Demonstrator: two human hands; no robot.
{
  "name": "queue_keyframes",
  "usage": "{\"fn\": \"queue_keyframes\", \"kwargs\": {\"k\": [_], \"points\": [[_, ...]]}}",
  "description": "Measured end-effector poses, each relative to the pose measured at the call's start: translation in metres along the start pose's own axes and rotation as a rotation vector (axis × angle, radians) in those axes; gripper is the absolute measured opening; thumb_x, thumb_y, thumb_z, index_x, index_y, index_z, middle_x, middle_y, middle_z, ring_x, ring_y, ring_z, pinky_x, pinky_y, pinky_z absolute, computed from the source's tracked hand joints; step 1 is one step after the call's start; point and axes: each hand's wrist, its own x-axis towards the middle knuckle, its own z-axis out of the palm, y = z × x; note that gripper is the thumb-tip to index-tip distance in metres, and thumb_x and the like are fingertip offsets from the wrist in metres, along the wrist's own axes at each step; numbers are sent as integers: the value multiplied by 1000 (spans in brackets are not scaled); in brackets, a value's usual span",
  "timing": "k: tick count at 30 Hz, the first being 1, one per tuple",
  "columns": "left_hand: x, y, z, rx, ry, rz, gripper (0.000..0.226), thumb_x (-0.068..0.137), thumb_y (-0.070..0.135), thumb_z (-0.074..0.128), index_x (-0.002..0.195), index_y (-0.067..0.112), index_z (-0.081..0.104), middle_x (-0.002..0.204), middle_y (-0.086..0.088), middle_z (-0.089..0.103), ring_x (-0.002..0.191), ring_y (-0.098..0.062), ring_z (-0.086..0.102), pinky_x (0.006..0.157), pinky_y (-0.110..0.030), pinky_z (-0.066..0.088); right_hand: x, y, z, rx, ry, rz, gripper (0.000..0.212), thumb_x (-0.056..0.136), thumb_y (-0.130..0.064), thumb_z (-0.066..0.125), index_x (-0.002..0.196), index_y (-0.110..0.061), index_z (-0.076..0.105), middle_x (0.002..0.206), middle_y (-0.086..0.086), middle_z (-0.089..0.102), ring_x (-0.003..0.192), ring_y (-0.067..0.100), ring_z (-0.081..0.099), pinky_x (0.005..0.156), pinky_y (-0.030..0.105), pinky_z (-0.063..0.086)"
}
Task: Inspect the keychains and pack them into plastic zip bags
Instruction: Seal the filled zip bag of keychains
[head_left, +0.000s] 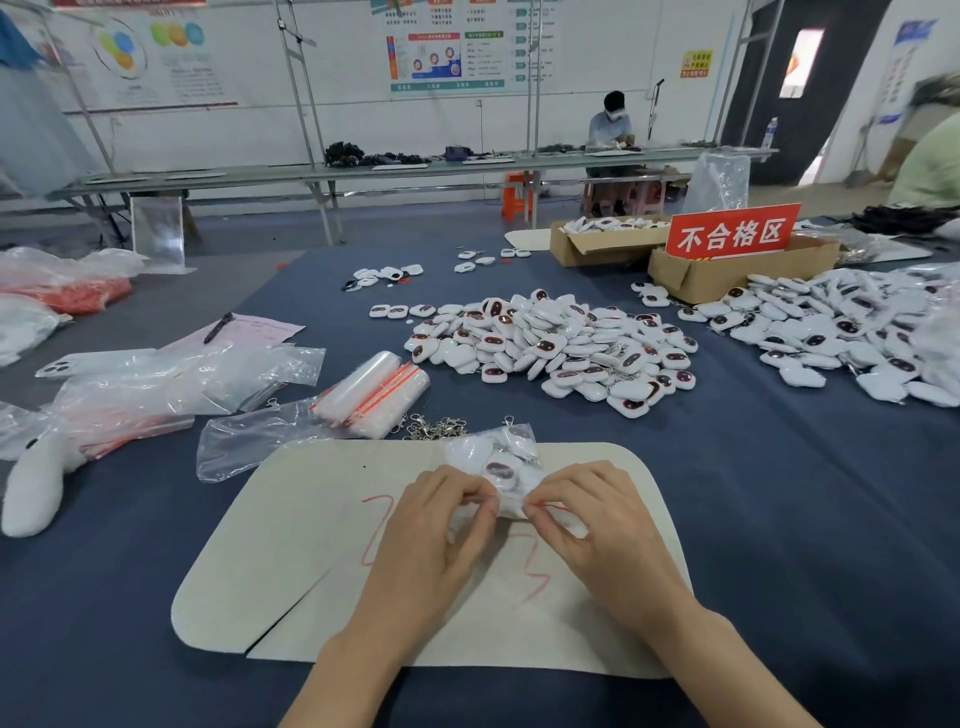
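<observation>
A clear zip bag (501, 462) stuffed with several white keychains lies on the beige mat (291, 561) in front of me. My left hand (436, 525) pinches the bag's near edge on the left. My right hand (597, 530) pinches the same edge on the right, along its red zip strip. A large pile of white keychains with dark red faces (556, 348) sits farther back on the blue table. A second pile (841, 332) spreads at the right. A bundle of rolled zip bags (374, 392) lies left of the filled bag.
Loose metal clasps (436, 427) lie behind the mat. Plastic bags (156, 395) and a white plush piece (36, 483) clutter the left. Cardboard boxes (691, 275) with a red sign (732, 231) stand at the back right. A person sits at a far bench (613, 124).
</observation>
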Motion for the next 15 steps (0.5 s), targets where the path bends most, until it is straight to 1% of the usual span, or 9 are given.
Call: {"fn": "queue_keyframes", "kwargs": {"k": [2,4,7,9,11,13,15], "points": [[0,1,0,18,-17,40,7,98,36,59,104,33,62,105,24,57,100,-5,56,88,-25,42,0,-1,-1,4,-18,-25,13,94,-35,62,91,-27,72,93,-17,66,90,14,60,82,35,48],[0,1,1,55,-35,97,9,98,36,59,103,30,64,105,22,58,99,-4,55,88,-27,42,0,-3,-1,-2,-40,-45,11,93,-33,64,90,-27,73,92,-17,66,89,16,60,81,37,49],[0,0,3,79,-43,121,9,98,34,59,99,28,65,102,21,59,97,-4,55,87,-30,42,0,-3,-3,-8,-65,-39,2,89,-25,74,90,-27,73,91,-16,66,90,16,60,83,37,48],[1,0,3,80,-44,121,9,98,34,59,99,28,65,102,21,60,98,-4,54,87,-30,42,0,-4,-3,-10,-80,-27,8,87,-22,78,89,-27,73,91,-16,66,90,16,60,84,36,47],[1,-1,3,87,-49,128,7,99,33,59,98,29,65,102,21,60,99,-4,54,87,-30,42,0,-3,-3,-2,-96,-25,7,88,-23,76,90,-28,72,91,-17,65,92,16,59,85,35,46],[0,-1,4,103,-54,141,4,98,31,60,98,29,64,103,21,59,98,-4,54,86,-31,42,0,-3,-3,12,-109,-21,1,91,-29,70,90,-29,71,93,-18,65,93,15,58,86,34,44],[0,-1,5,111,-43,147,4,98,30,60,99,28,63,103,21,58,97,-6,55,85,-31,42,0,-3,-3,20,-110,-13,11,94,-37,62,92,-31,71,94,-19,64,95,13,58,87,33,44]]}}
